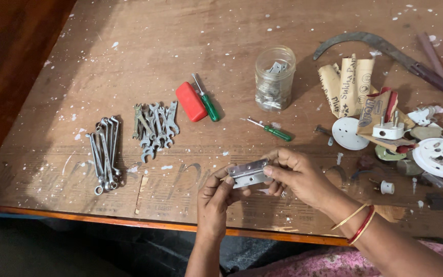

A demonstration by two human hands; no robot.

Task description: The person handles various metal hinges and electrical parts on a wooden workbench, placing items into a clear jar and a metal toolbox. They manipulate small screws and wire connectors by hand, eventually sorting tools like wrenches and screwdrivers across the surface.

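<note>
While both hands pinch a metal hinge, screwdrivers, jar beyond.

Curled tan sandpaper sheets with dark print lie at the table's right; a torn brown-and-red printed wrapper overlaps them.

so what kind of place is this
Probably a home workbench or small repair shop. A paint-spattered wooden table holds two bunches of spanners, screwdrivers and a jar of metal fittings. Both hands, left hand and right hand, hold a metal hinge.
</note>
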